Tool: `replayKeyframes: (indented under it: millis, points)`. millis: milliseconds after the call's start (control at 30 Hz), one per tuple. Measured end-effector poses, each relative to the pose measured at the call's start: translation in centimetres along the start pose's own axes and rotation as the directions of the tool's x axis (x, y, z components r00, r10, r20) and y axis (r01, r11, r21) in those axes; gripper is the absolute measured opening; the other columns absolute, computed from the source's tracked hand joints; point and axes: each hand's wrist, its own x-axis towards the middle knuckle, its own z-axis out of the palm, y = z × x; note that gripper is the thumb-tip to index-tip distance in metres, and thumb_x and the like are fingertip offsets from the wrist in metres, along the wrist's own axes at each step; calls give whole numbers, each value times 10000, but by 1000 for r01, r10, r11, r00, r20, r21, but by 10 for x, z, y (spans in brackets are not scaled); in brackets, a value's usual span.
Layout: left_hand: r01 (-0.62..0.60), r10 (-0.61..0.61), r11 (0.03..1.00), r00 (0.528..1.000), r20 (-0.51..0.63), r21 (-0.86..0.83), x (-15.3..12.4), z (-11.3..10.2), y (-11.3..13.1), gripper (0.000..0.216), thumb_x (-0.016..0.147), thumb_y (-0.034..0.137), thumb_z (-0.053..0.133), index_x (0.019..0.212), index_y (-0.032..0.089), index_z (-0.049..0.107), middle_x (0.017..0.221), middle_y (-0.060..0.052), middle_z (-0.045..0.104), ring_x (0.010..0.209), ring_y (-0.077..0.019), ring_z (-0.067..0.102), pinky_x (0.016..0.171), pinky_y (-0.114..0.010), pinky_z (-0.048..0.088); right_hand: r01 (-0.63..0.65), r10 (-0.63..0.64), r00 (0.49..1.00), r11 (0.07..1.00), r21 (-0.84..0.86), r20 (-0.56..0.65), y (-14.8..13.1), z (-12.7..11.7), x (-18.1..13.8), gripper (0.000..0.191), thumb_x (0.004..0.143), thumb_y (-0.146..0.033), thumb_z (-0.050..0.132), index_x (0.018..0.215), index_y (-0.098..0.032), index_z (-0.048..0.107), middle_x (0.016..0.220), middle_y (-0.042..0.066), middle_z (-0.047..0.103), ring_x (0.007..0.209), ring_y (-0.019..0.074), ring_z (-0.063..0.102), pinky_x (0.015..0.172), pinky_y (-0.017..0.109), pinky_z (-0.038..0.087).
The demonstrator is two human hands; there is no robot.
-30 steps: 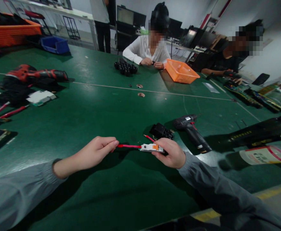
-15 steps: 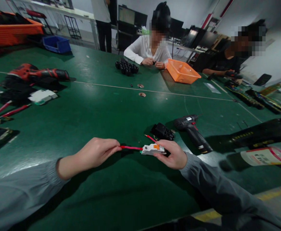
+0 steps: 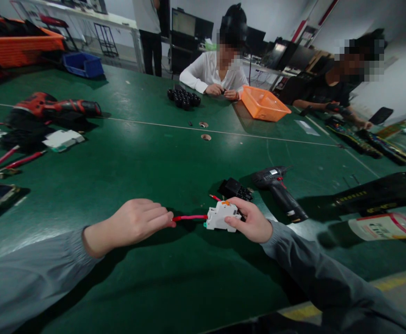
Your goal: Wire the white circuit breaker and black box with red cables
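Note:
My right hand [image 3: 251, 222] grips a small white circuit breaker [image 3: 221, 215] with an orange lever, held just above the green table [image 3: 147, 148]. A short red wire [image 3: 189, 217] runs from the breaker's left side to my left hand [image 3: 136, 222], which pinches its free end between closed fingertips. Both forearms wear grey sleeves. Behind the breaker lie a second red wire end [image 3: 215, 197] and a black block part [image 3: 233, 189].
A black cordless screwdriver [image 3: 277, 185] lies right of my hands. A red drill [image 3: 55, 107], white parts and red wires sit far left. Across the table two seated people work beside black round parts [image 3: 183, 98] and an orange bin [image 3: 263, 103]. A bottle [image 3: 380, 227] lies right.
My right hand has turned the breaker so its broad white side faces up. The left hand still pinches the red wire and has barely moved.

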Motion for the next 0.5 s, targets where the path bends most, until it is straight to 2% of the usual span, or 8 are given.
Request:
replayKeyframes:
  millis: [133,267,400,500]
  points:
    - [-94,95,993,995,-6,75,-3,-4,1,68,972,171,528,1001,179,589,756,1,654,633,-114,566,580,-272,380,-136,118,989,965,226,93,-2,0,1,314,888,-399,665,1063,-146,603,883,49,676,732,138,645,613,232,529]
    - [-148,149,985,989,-7,94,-3,-10,3,67,964,182,553,1019,198,588,794,0,661,670,-110,595,570,-265,383,-219,169,971,911,349,168,-5,-1,2,341,872,-424,685,1034,-137,601,848,38,671,705,127,635,617,231,529]
    - [-139,139,989,990,4,56,-2,-11,2,77,964,190,550,1016,213,602,795,10,659,669,-98,598,550,-258,385,-233,172,967,897,375,188,-5,-1,2,356,871,-433,684,1046,-134,602,861,46,677,708,131,638,616,236,530]
    - [-45,45,998,999,7,-41,-1,-6,3,86,970,208,531,947,204,614,751,9,641,642,-96,577,554,-249,378,-178,138,980,934,309,145,-2,1,0,343,893,-428,655,1072,-141,597,872,49,675,712,135,640,601,234,528]
